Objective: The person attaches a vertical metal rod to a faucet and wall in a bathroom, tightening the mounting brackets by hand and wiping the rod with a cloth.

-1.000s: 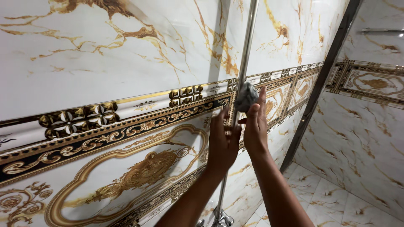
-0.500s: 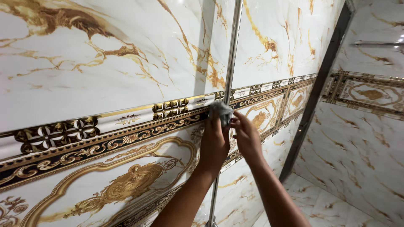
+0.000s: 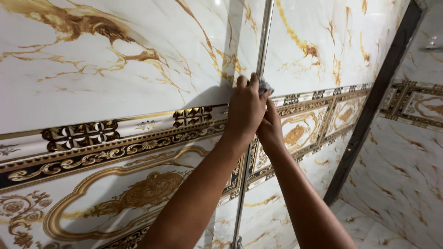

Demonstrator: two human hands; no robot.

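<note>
Left hand [image 3: 246, 108] and right hand [image 3: 270, 129] both clenched around crumpled grey cloth [image 3: 264, 85] on slim shiny metal pipe [image 3: 264, 37].

cloth [image 3: 265, 86] mostly hidden, pipe [image 3: 264, 41] ends cropped

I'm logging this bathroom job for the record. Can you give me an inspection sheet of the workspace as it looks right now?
Surface: glossy marble-look wall tiles with a gold ornamental border band.
Job's things: grey cloth pressed round the vertical chrome pipe.
Clutter: nothing seen.
Grippers: left hand and right hand both grip the cloth at the pipe.
Cables: nothing seen.
Surroundings: dark corner strip, tiled side wall.
</note>
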